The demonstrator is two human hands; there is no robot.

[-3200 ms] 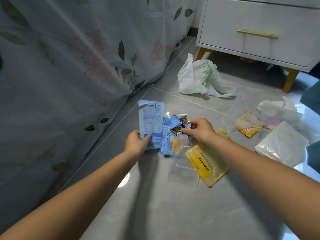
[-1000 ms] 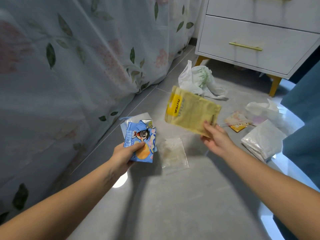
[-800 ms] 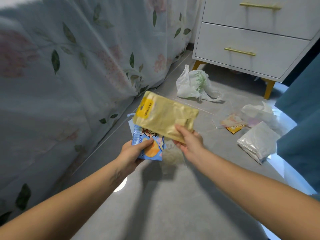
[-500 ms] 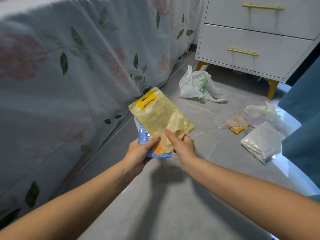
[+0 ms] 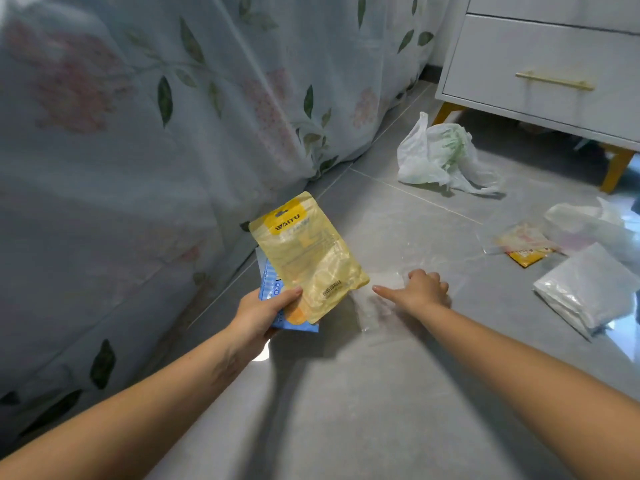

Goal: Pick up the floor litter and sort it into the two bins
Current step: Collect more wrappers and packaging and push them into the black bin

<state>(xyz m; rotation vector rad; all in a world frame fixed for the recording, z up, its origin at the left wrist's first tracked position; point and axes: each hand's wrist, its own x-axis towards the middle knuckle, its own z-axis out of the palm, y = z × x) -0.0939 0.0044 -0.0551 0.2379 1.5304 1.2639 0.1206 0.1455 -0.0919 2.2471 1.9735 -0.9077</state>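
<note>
Head view: left hand [image 5: 263, 315] pinches yellow pouch [image 5: 308, 254] over blue wrappers [image 5: 273, 289], centre frame. Right hand [image 5: 420, 289], fingers loosely spread, empty, over clear bag [image 5: 377, 315]. White bag [image 5: 436, 154] and other litter at right unpicked; bins unseen. Early stage.

Yellow pouch [image 5: 306, 254] atop blue wrappers [image 5: 273, 289], aloft; clear bag [image 5: 377, 306] flat on floor.

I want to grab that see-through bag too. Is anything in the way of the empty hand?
Nothing visible is. The right hand is already right over the clear plastic bag on the floor, fingers spread. The left hand holds the yellow pouch off to the side.
</note>
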